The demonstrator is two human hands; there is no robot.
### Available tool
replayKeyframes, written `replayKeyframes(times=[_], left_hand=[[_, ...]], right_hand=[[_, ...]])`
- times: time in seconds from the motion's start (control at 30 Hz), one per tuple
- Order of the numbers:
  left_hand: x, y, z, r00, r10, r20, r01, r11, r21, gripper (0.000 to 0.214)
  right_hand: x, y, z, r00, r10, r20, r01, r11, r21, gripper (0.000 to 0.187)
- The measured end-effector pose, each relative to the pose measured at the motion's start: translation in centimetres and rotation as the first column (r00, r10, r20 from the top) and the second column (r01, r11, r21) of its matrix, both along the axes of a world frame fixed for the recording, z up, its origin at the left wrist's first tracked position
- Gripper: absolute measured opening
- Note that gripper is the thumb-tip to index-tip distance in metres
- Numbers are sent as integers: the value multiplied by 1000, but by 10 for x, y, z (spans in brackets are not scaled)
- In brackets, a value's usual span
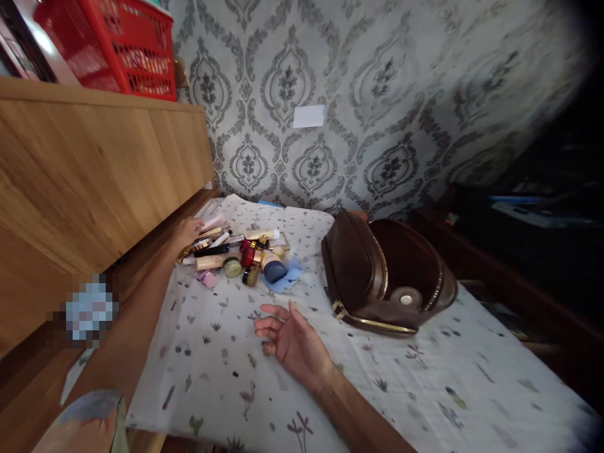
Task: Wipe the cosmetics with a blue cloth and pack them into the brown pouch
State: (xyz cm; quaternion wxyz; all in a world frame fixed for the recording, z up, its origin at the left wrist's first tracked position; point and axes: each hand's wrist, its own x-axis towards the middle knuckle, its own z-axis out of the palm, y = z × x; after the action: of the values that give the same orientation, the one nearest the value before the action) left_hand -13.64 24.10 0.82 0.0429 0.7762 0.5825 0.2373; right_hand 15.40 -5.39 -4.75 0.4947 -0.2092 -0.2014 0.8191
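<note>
My left hand [187, 233] reaches to the left end of a pile of cosmetics, its fingers loosely bent against the ends of the items, close to a pink tube [213, 222]. In the pile lie a black pen-like stick [212, 250], a cream tube [211, 262], a green-lidded jar [232, 267], a small dark jar [250, 275], a red bottle [248, 253] and a dark-blue-capped container [274, 268]. My right hand [299, 346] is held palm up in front of the pile, fingers apart and slightly curled, holding nothing. To its right stands a brown cosmetic bag [356, 264], unzipped and gaping.
A patterned white cloth [226, 371] covers the surface under everything. A wooden cabinet [104, 170] rises along the left, with a red basket [136, 56] on top. The papered wall [283, 151] closes off the back. Dark furniture stands at the right.
</note>
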Motion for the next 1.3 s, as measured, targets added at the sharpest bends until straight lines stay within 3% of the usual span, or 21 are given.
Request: replayKeyframes(times=[0.13, 0.33, 0.43, 0.53, 0.6, 0.67, 0.73, 0.83, 0.93, 1.03, 1.1, 1.17, 1.3], left_hand=[[57, -9, 2, 981, -195, -15, 196, 980, 27, 34], [152, -35, -24, 924, -381, -30, 381, 924, -5, 39], [171, -52, -31, 901, -433, -31, 432, 902, -15, 39], [168, -74, -31, 887, -460, -38, 460, 888, -10, 41], [158, -91, -31, 873, -484, -62, 485, 875, 4, 42], [146, -109, -34, 850, -520, -91, 524, 851, 39, 45], [136, -125, -38, 822, -559, -108, 567, 820, 75, 53], [133, -140, -42, 788, -608, -100, 615, 784, 83, 61], [137, -141, -44, 788, -613, -60, 616, 783, 85, 51], [143, -130, -44, 793, -608, -36, 609, 789, 80, 45], [148, -120, -43, 809, -586, -56, 588, 805, 72, 44], [156, -112, -42, 841, -533, -86, 539, 839, 74, 43], [183, -104, -39, 888, -444, -116, 454, 887, 85, 42]], right_hand=[[4, 3, -2, 999, -38, -7, 38, 999, -7, 47], [18, 10, 3, 989, -141, -36, 140, 990, -30, 40], [26, 12, 6, 975, -218, -33, 217, 976, -31, 37], [30, 12, 6, 935, -344, 83, 345, 939, 10, 37], [32, 12, 3, 840, -472, 268, 462, 881, 103, 39], [35, 16, -1, 676, -570, 468, 517, 819, 250, 46], [41, 25, -6, 523, -594, 611, 467, 800, 377, 55], [50, 47, -10, 355, -583, 731, 322, 810, 490, 58], [55, 67, -10, 174, -586, 791, 179, 809, 560, 39], [55, 72, -8, 81, -589, 804, 112, 807, 580, 10], [53, 66, -8, 72, -596, 800, 101, 802, 588, 9], [51, 55, -8, 112, -603, 790, 83, 798, 597, 15], [44, 38, -5, 341, -623, 704, 71, 764, 642, 19]])
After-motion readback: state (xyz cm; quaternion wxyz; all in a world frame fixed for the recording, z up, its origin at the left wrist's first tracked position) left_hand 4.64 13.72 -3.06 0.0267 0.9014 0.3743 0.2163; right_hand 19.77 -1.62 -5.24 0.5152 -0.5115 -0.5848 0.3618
